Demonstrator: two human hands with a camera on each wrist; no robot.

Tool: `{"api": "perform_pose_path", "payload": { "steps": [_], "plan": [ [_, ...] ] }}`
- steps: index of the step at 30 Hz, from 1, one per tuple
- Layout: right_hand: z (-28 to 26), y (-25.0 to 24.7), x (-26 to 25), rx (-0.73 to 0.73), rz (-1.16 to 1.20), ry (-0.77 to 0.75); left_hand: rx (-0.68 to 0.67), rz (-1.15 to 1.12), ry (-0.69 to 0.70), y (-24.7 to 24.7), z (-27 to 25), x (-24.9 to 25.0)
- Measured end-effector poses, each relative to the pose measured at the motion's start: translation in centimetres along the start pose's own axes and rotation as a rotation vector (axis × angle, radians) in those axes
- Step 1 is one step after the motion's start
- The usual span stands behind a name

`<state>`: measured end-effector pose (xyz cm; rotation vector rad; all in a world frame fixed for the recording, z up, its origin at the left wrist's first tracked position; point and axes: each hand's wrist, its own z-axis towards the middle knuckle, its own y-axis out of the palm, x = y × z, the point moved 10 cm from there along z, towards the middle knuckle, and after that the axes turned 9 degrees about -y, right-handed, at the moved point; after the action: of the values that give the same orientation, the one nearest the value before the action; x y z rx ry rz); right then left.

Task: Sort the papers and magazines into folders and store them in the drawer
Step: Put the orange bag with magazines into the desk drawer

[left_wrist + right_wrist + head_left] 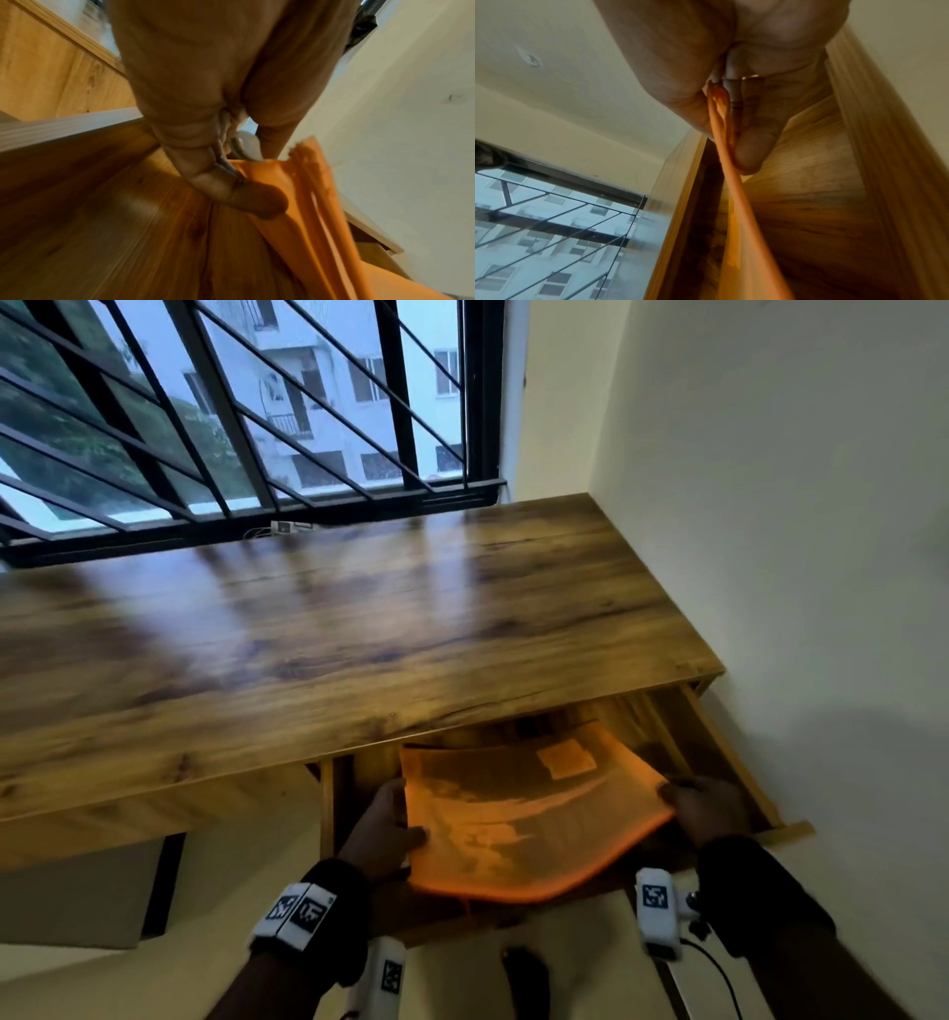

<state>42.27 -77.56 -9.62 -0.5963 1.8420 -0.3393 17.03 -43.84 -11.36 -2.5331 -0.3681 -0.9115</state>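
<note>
A translucent orange folder (524, 819) with papers showing through it hangs over the open wooden drawer (729, 757) under the desk's right end. Its far edge dips into the drawer. My left hand (385, 829) grips the folder's left edge, thumb on top. My right hand (703, 806) pinches the right edge. In the left wrist view the fingers (257, 201) curl under the orange folder (308, 223) above the drawer's wooden floor (128, 233). The right wrist view shows the thumb and a finger (752, 150) pinching the thin orange folder (739, 213) edge-on inside the drawer (808, 203).
The wooden desk top (334, 629) lies bare under a barred window (231, 413). A cream wall (796, 505) stands close on the right, next to the drawer's side. A small white device (287, 526) sits on the sill. The floor (462, 978) lies below.
</note>
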Motion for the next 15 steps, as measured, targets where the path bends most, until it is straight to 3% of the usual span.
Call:
{"api": "perform_pose_path", "payload": {
  "steps": [8,11,15],
  "plan": [
    [2.1,2.6,-1.3,-0.138,-0.103,-0.085,0.059,0.254,-0.061,-1.1,2.1,0.1],
    [2.1,2.6,-0.4,-0.180,-0.145,-0.056,0.092,0.229,-0.124,-1.8,2.2,-0.5],
    [2.1,2.5,1.1,-0.214,-0.210,-0.014,0.048,0.407,-0.074,-0.7,0.9,0.5]
  ]
}}
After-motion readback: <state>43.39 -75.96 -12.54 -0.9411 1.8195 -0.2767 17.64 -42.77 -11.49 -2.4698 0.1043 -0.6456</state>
